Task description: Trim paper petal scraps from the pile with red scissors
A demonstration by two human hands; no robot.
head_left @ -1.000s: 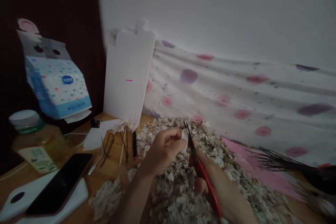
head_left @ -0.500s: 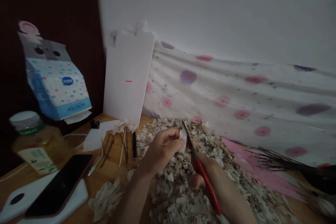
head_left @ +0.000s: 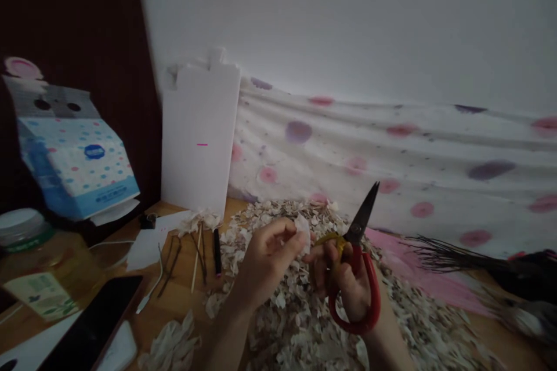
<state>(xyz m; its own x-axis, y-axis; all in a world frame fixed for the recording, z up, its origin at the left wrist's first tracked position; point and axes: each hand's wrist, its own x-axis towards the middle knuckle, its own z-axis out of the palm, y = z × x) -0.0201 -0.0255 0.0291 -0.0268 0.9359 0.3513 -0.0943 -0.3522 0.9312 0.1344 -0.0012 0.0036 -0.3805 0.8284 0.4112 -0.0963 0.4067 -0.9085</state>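
Note:
Between the thumb and fingers of my left hand (head_left: 272, 258) is a thin, pale petal-like piece (head_left: 303, 229). My right hand (head_left: 348, 284) is closed round red-handled scissors (head_left: 373, 295), whose dark blades point up and away to the right, pressed together. A yellow part shows by the scissors' pivot. The right fingertips come close to the pale piece; whether they touch it I cannot tell. Under both hands spreads a large heap of dry, whitish-brown flakes (head_left: 300, 324).
Left on the wooden table are a phone (head_left: 93, 324), a bottle (head_left: 43, 266), a cable, thin sticks, a black pen (head_left: 217, 252) and a bunch of pale petals (head_left: 172, 345). A tissue pack (head_left: 82, 156) hangs above. A white board (head_left: 198, 127) leans at the back; dark thin stems (head_left: 452, 255) lie right.
The scissors have turned in my right hand, from lying along the pale piece to pointing up and right, away from it. My left hand still pinches the piece. The view has shifted slightly right.

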